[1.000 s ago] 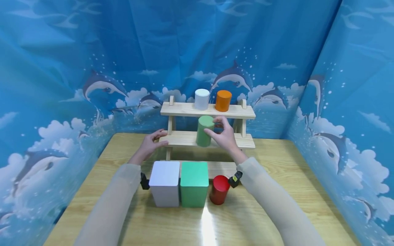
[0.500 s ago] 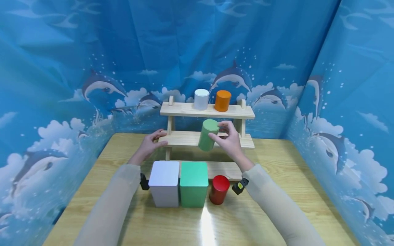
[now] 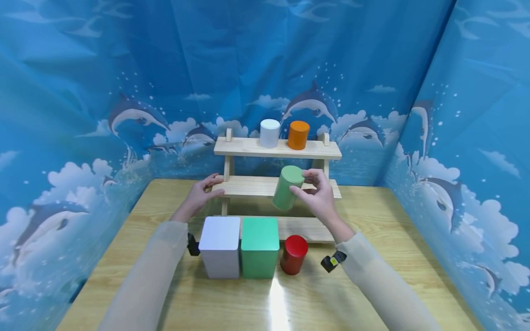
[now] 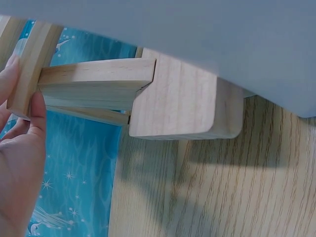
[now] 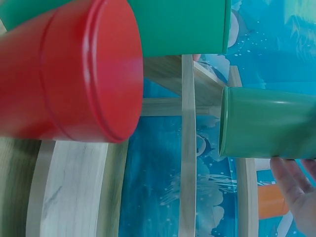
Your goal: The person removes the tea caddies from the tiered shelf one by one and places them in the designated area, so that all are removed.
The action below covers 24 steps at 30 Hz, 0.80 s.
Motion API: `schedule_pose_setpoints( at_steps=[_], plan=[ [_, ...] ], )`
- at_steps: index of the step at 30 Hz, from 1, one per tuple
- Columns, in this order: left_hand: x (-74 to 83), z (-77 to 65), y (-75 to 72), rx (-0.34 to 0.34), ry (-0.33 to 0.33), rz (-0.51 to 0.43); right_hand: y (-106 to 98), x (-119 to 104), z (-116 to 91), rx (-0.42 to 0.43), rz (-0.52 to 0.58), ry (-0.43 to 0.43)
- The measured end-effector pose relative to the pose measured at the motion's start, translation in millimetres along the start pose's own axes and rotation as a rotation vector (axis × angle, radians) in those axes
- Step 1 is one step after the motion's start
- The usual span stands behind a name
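Note:
My right hand (image 3: 319, 195) holds a green cylindrical canister (image 3: 288, 188), thumb on its near side and fingers behind. The canister tilts, its top leaning right, in front of the middle board of a three-tier wooden shelf (image 3: 244, 186). In the right wrist view the same green canister (image 5: 271, 123) appears with fingertips (image 5: 286, 173) against its side. At the middle board's left end, my left hand (image 3: 200, 195) grips the wood. The left wrist view shows thumb and fingers on both faces of that board (image 4: 32, 69).
A white canister (image 3: 269, 134) and an orange one (image 3: 298, 135) stand on the top board. In front of the shelf, on the wooden table (image 3: 232, 303), are a white box (image 3: 220, 248), a green box (image 3: 260, 248) and a red canister (image 3: 294, 255). Blue dolphin-printed curtains (image 3: 165, 55) surround the table.
My right hand has drawn the green canister off the middle board, moving it right and toward me while it tilts more. The left hand keeps its grip on the shelf.

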<state>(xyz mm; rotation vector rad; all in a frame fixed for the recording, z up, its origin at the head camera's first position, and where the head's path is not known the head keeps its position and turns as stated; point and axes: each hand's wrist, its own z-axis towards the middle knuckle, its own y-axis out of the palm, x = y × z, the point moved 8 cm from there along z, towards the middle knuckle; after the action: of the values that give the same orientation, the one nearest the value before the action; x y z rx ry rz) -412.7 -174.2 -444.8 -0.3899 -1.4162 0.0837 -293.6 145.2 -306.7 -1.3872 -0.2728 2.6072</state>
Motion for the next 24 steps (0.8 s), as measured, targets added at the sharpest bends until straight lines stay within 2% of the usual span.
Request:
schedule_pose_setpoints(
  at_steps=[13, 24],
  plan=[
    [0.8, -0.8, 0.2, 0.016, -0.01, 0.023, -22.8, -4.1, -19.1, 0.039, 0.026, 0.03],
    [2.1, -1.3, 0.1, 0.006, 0.019, 0.014, -42.5, 3.1, -37.6, 0.084, 0.015, 0.075]
  ],
)
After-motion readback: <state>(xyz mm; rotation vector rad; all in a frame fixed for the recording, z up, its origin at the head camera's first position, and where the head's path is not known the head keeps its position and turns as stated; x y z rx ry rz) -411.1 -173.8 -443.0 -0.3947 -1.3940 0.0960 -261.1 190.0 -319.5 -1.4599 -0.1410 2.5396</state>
